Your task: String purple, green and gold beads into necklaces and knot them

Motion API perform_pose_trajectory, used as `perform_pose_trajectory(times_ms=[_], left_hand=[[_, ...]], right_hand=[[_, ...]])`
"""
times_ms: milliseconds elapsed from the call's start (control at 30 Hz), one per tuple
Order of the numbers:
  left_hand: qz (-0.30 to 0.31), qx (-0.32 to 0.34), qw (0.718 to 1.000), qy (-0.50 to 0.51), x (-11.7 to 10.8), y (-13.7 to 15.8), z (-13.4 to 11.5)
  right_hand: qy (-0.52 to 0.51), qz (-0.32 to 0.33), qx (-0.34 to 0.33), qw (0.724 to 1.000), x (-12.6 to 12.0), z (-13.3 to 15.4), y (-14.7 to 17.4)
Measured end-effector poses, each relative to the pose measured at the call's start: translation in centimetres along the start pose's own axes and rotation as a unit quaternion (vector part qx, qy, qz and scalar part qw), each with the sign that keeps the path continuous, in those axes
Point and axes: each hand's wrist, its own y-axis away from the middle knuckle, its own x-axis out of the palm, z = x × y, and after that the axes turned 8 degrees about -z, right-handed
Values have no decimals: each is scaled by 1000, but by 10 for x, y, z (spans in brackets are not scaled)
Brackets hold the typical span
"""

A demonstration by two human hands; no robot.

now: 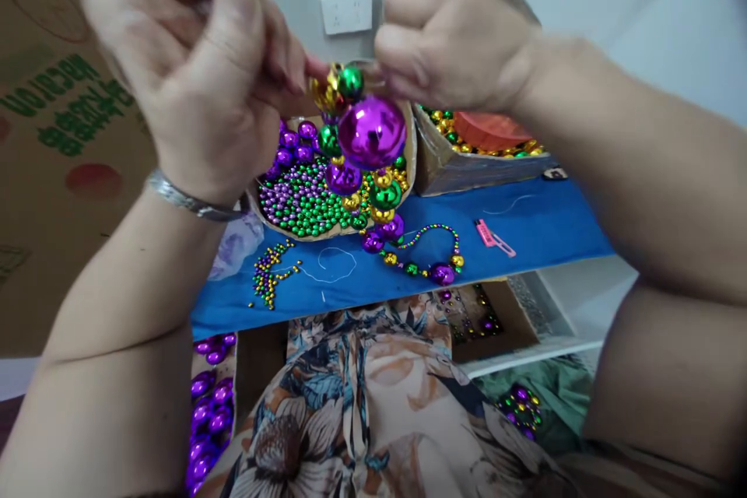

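Both my hands are raised near the camera, with a bead string [372, 132] of shiny purple, green and gold balls hanging between them. My left hand [204, 54] is closed, its fingertips pinching the string's upper end beside a gold bead. Facing it, my right hand [449, 35] is curled with its thumb and fingers pressed together, slightly blurred, at the other side of the string's top. Any thread between the hands is too fine to see. The string's lower balls overlap a finished-looking beaded loop [435, 229] on the blue cloth.
On the blue cloth [525, 222] are a box of sorted beads [309, 202], a loose bead pile [268, 276], white thread [335, 264] and a pink cutter [495, 238]. Behind stands another bead box [449, 163] holding a red dish [490, 130]. A large carton [58, 210] stands left; purple balls [204, 412] lie below.
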Motion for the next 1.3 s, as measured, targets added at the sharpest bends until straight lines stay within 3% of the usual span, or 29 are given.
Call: perform_pose_trajectory(times_ms=[100,167,333,500,767,900,1133,1300], left_hand=[[61,39,997,-10,-5,8,6],[48,51,998,-1,-9,13,11],[56,-11,998,-22,-20,28,22],[43,-64,993,-95,-25,46,28],[102,-64,970,-213,-26,55,36],[140,-60,957,-247,-23,55,33],[175,-68,933,-308,-22,55,36],[203,-75,916,-339,-15,52,34]], right_hand=[[59,25,-36,997,14,-2,3],[90,28,-46,995,23,-3,6],[74,39,-59,995,51,-6,15],[-15,-21,-77,997,85,-15,28],[9,-47,-90,995,105,-20,45],[-22,-41,-44,998,106,-14,51],[-89,-30,103,990,103,13,60],[-64,-56,179,980,112,32,66]])
